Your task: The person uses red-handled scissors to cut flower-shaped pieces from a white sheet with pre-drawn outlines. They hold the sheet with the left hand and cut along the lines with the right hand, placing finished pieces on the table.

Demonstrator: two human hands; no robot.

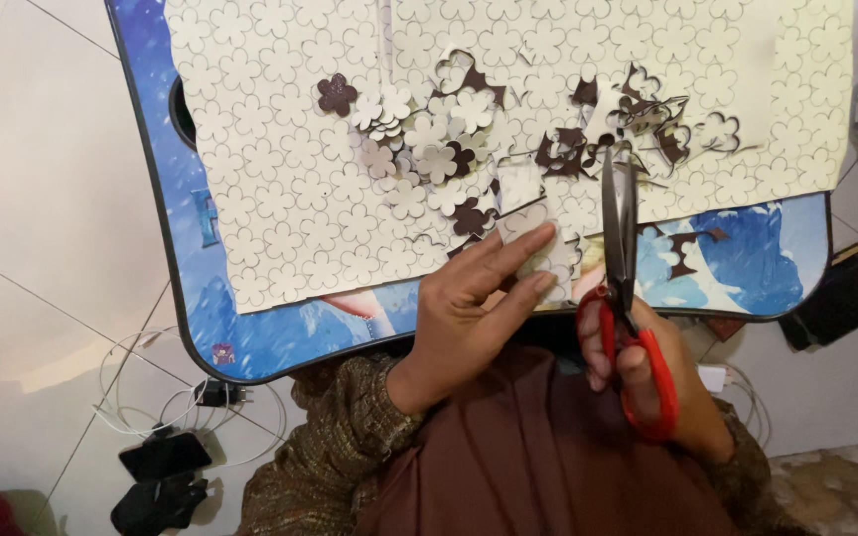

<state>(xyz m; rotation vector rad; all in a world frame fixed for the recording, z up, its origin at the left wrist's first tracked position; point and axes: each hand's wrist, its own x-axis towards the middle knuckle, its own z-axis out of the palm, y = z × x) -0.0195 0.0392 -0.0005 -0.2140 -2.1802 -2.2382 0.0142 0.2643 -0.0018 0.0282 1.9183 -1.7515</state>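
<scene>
- A small blue lap table [250,328] carries a big cream sheet [280,179] marked all over with flower outlines; no box or bowl is in view, so the tabletop serves as the only holder.
- On the sheet lies a loose heap of cut-out paper flowers [429,149], most cream side up, a few showing a dark brown back — one brown flower [336,94] sits apart at the left of the heap.
- Jagged leftover scraps [667,119] lie at the right of the heap.
- The left hand [469,318] pinches a small cream paper piece [528,233] at the near edge of the table, fingers closed on it, forefinger stretched along its top.
- The right hand [647,377] grips red-handled scissors [620,248], fingers through the loops; the blades stand together, pointing away from the person, their tip among the scraps.
- The paper piece sits just left of the blades, beside them — whether they touch cannot be told.
- On the tiled floor at the left lie white cables [141,397] and a dark phone [163,455].
</scene>
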